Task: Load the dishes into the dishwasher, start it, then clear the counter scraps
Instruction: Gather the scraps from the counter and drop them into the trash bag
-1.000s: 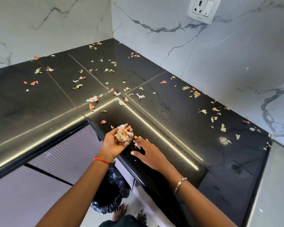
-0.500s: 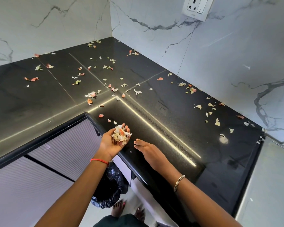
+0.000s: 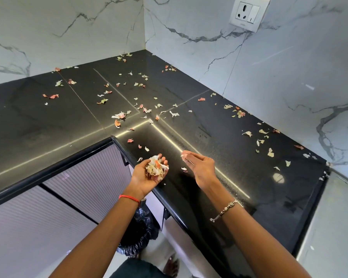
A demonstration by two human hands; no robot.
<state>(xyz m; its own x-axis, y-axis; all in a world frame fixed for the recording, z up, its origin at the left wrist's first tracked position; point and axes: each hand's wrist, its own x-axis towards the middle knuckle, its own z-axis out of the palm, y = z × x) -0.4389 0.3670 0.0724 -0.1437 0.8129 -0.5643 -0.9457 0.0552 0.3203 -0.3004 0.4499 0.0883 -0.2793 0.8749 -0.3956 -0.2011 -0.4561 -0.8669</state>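
Head view: left hand (image 3: 144, 176) cups the scrap pile (image 3: 156, 169); loose scraps (image 3: 184, 169) lie right of pile, nearer right hand (image 3: 202, 167), fingers curled, contents indeterminate.

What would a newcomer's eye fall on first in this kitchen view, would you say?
The black counter, littered with pale and reddish scraps up to the marble walls. At its front edge the left hand cups a heap of gathered scraps, the right hand close beside it.
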